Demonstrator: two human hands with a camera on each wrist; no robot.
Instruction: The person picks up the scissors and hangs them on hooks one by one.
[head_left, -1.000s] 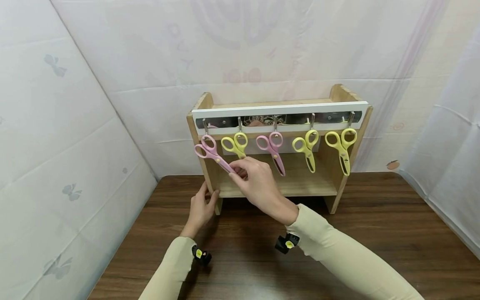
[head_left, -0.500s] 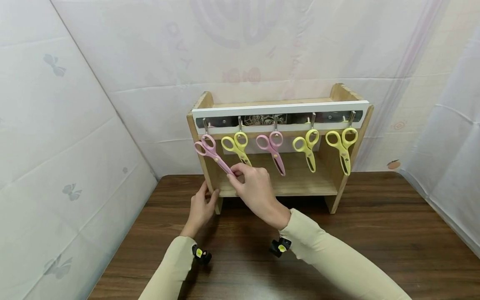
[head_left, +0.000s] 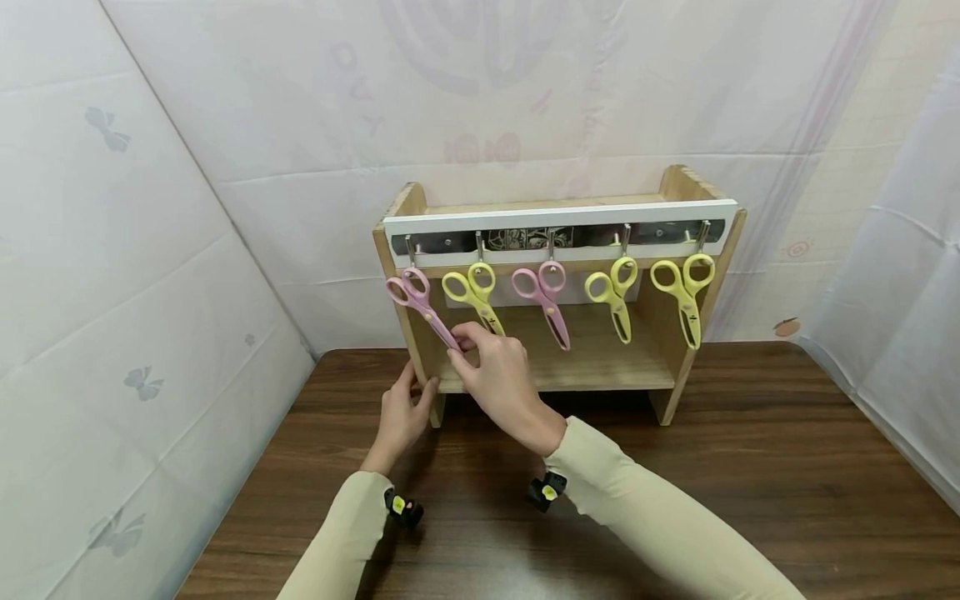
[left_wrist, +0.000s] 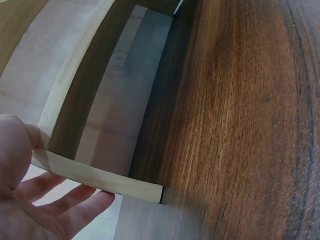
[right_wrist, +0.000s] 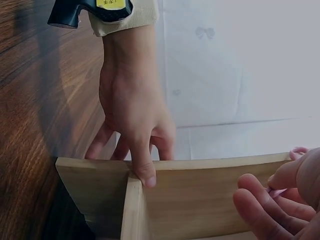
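In the head view, my right hand pinches the blade end of a pair of pink scissors. One handle loop of these scissors is on the leftmost hook, and they slant down to the right. My left hand grips the left side panel of a wooden shelf low down. In the left wrist view its thumb lies inside and its fingers outside that panel. Yellow scissors hang on the second hook, close to my right hand, which hides their tip.
A white rail with several hooks runs across the shelf's front. Another pink pair of scissors and two yellow pairs hang to the right. Dark wood table lies below. White cloth walls stand behind and left.
My right hand has moved slightly left and down, drawing the tip of the leftmost pink scissors with it. More of the neighbouring yellow scissors' blade shows. My left hand stays put.
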